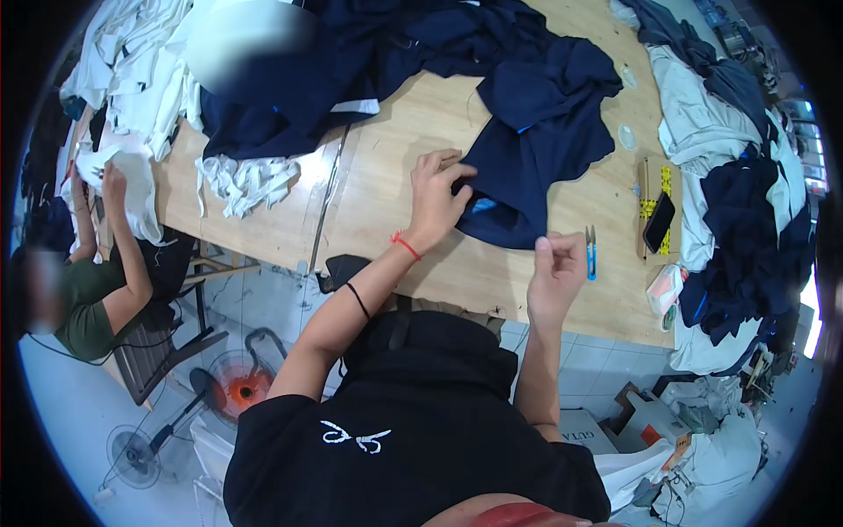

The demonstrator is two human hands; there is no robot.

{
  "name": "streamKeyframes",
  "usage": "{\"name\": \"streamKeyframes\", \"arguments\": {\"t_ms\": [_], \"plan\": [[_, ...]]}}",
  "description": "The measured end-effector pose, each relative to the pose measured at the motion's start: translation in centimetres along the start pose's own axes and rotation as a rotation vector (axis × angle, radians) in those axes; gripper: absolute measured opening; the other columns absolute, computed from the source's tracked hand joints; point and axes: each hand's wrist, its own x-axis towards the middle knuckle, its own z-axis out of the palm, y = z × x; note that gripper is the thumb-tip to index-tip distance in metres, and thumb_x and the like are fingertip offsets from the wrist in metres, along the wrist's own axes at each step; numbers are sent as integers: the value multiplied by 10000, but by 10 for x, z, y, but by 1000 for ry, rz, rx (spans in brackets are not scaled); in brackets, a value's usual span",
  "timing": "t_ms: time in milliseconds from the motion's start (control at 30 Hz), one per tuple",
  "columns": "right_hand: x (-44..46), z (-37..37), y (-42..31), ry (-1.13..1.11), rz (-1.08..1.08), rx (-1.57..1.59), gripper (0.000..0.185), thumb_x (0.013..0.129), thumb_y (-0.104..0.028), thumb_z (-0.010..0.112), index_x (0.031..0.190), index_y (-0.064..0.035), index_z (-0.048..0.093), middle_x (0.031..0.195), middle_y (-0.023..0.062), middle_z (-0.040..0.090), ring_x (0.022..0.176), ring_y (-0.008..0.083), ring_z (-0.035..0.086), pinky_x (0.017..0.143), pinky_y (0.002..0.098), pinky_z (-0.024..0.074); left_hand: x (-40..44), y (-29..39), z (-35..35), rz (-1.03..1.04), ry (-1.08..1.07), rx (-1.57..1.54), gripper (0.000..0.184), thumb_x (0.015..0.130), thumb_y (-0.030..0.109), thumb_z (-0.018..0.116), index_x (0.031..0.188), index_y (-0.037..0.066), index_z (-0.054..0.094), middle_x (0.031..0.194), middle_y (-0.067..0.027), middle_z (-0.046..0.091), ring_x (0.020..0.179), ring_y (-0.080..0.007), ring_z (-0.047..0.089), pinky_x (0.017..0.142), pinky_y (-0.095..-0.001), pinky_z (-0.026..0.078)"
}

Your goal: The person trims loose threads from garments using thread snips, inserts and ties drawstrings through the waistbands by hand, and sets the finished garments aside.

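Note:
A navy garment (544, 123) lies spread on the wooden table in front of me. My left hand (436, 198), with a red string at the wrist, has its fingers curled on the garment's left edge, where a fold opens on a bright blue patch (483, 205). At the garment's lower right corner, my right hand (559, 268) pinches the navy edge between thumb and fingers. Small blue-handled snips (591, 255) lie on the table just right of my right hand, not touched.
Navy garments (263, 105) pile across the table's far side. White strips (246, 184) lie at left. A phone (659, 222) rests on a cardboard box (649, 176) at right, beside heaped clothes (742, 237). Another person (97, 290) handles white cloth (136, 189) at far left.

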Motion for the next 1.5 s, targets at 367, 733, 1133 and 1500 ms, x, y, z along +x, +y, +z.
{"name": "streamKeyframes", "arguments": {"t_ms": [367, 733, 1133, 1500], "plan": [[15, -20, -17, 132, 115, 391, 249, 1050, 70, 619, 1273, -42, 621, 1086, 65, 698, 1072, 143, 660, 984, 320, 521, -34, 63, -117, -478, -109, -752, 152, 1042, -23, 662, 1174, -54, 729, 1045, -34, 761, 951, -67, 683, 854, -233, 534], [22, -54, 1, 104, 941, 864, 283, 1081, -80, 652, 1360, -64, 695, 1185, 61, 786, 1118, 158, 764, 971, 323, 627, -55, -27, -121, -1084, -27, -2036, 401, 1152, 221, 477, 1255, -112, 674, 1237, -251, 772, 1226, -378, 743, 1110, -502, 602], [23, -60, -32, -274, 516, 679, 205, 1107, -68, 642, 1303, -38, 592, 898, 41, 688, 793, 108, 718, 715, 256, 585, -46, 2, -126, -595, -67, -2015, 289, 1118, 238, 535, 856, 118, 566, 873, -53, 702, 878, -213, 703, 925, -406, 569], [23, -63, 28, 137, 902, 1285, 291, 1097, -25, 590, 1365, -26, 706, 1233, 140, 794, 1171, 249, 769, 1016, 404, 644, -54, 2, -93, -582, 204, -2326, 383, 1194, 158, 450, 1487, -58, 569, 1547, -181, 636, 1509, -296, 544, 1323, -516, 380]]}}
